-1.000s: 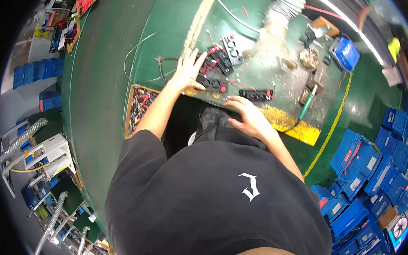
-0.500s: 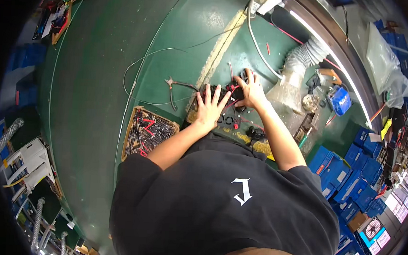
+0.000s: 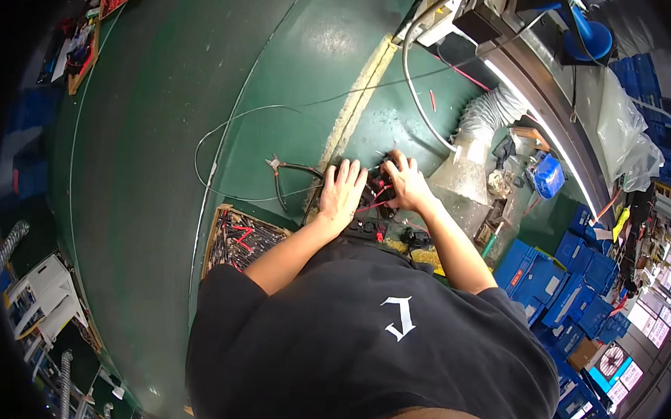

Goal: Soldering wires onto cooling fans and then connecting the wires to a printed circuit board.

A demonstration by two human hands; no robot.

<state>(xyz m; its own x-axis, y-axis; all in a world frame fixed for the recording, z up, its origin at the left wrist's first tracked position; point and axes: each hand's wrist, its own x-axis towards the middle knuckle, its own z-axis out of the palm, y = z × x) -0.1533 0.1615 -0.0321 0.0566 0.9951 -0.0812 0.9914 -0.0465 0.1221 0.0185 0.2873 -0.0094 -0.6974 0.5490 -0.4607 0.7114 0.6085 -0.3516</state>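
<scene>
My left hand lies flat with fingers stretched forward over a dark part at the bench edge; what is under the palm is hidden. My right hand has its fingers curled round a black part with red wires, its shape mostly covered. Between and below the hands, a black fixture with round holes and a small red piece sit near my body. Just left of my left hand, a pair of cutting pliers rests spread on the green bench.
A box of black and red small parts stands left of my forearm. On the right are a clear fume hood on a ribbed hose, a blue container and a lamp tube. A thin cable loops across the bench.
Both hands have come nearer my body. The left fingers have drawn together from a spread; the right fingers have curled from a looser reach. The view has shifted slightly.
</scene>
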